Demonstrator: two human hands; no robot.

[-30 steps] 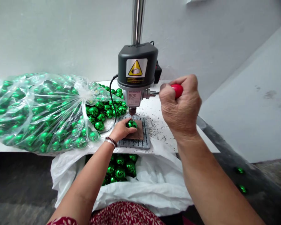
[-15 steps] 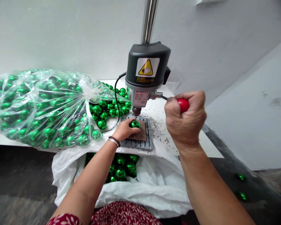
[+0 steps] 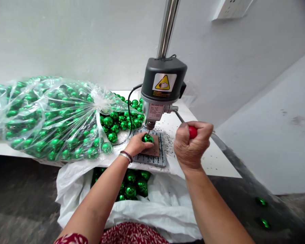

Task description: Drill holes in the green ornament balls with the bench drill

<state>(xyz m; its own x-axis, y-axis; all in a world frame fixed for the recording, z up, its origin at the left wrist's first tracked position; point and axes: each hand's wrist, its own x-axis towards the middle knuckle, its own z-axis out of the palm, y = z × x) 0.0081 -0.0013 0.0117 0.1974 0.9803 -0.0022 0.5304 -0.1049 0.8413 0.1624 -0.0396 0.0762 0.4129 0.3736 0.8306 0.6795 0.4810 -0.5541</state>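
Observation:
A small bench drill press [image 3: 164, 81] with a dark housing and a yellow warning label stands on the white table. Under its chuck [image 3: 150, 125], my left hand [image 3: 137, 144] grips a shiny green ball ornament [image 3: 147, 138] between thumb and fingers. The ball rests on a brown board [image 3: 154, 149] laid over the drill's grey base [image 3: 160, 162]. The bit's tip is at the top of the ball; whether it has entered, I cannot tell. My right hand [image 3: 191, 144] is wrapped round the red knob [image 3: 192, 132] of the feed lever [image 3: 179, 116].
A clear plastic bag [image 3: 53, 118] full of green balls lies on the table [image 3: 221, 162] at left, with loose balls [image 3: 113, 128] beside it. Dark shavings surround the base. Below the edge, a white sack [image 3: 167, 200] holds more balls. Two balls [image 3: 262, 202] lie on the floor at right.
My right hand has pulled the lever's red knob downward and slightly left. My left hand still keeps the ball beneath the drill. The camera view has tilted up a little.

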